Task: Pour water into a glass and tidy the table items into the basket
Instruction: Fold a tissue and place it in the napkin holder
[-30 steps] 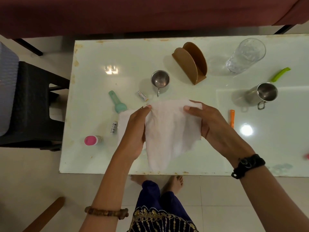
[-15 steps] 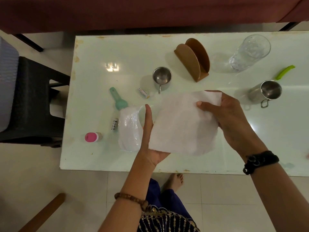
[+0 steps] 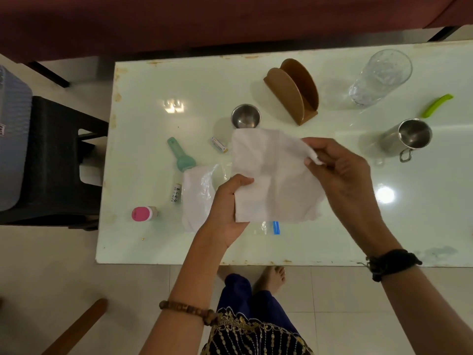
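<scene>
White tissue (image 3: 275, 180) is hanging mid-frame, left hand (image 3: 227, 213) pinching its lower edge, right hand (image 3: 340, 172) pinching its upper corner. Such thin paper is probably risking tearing, or brushing the cup (image 3: 245, 116) just above.

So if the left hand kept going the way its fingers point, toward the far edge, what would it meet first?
Probably the small steel cup past the tissue that the left hand holds; height above the table is unclear.
</scene>
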Demonstrator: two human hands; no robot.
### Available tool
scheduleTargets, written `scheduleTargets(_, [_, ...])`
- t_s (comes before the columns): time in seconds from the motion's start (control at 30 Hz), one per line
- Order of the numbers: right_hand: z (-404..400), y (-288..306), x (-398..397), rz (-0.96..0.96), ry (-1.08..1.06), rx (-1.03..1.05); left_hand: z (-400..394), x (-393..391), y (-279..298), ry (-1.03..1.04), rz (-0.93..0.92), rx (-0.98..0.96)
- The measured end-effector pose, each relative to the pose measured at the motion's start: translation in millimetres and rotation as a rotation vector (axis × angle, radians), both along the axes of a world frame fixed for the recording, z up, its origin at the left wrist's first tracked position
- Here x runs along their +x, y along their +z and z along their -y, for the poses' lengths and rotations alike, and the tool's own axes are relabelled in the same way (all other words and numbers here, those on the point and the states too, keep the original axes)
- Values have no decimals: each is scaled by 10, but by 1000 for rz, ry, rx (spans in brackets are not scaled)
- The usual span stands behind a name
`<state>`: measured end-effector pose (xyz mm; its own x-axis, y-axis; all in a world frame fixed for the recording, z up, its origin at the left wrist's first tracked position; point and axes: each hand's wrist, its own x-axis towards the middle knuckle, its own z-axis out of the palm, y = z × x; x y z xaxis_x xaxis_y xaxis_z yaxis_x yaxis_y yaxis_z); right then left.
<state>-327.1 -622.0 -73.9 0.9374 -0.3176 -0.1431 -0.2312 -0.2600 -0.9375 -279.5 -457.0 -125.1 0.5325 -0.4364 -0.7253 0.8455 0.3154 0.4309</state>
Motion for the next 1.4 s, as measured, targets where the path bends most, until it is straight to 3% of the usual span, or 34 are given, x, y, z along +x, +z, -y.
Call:
scheduleTargets(0.1, [-117, -4, -97, 32, 110, -210, 32, 32, 7, 17, 50, 52])
scheduleTargets(0.33, [-430, -115, -261, 26, 273, -389, 172, 92, 124, -18, -45, -92])
scheduleTargets(0.43, [-538, -167, -277, 35, 303, -463, 234, 124, 101, 39, 2, -149])
scheduleTargets(0.6, [-660, -221, -278, 69, 224, -522, 309, 153, 31, 84, 48, -222])
scheduleTargets(0.8, [-688, -231, -199, -9, 30, -516, 370, 181, 48, 31, 16, -162])
scheduleTargets(0.93, [-699, -225, -93, -102, 99, -548, 380, 211, 99, 53, 53, -99])
scheduleTargets(1.07, [-689, -193, -7, -117, 215, -326, 334, 317, 114, -43, 122, 8])
scheduleTargets(1.2, [-593, -155, 69, -34, -295, 23, 282, 459, 117, 70, 213, 74])
scheduleTargets(1.27, [-460, -190, 155, -167, -448, 193, 279, 545, 141, 71, 219, 143])
scheduleTargets(1.33, [-308, -238, 233, -372, -416, 460, 302, 642, 158, 31, 285, 251])
scheduleTargets(1.4, [-207, -260, 285, -453, -363, 672, 340, 754, 169, -63, 434, 406])
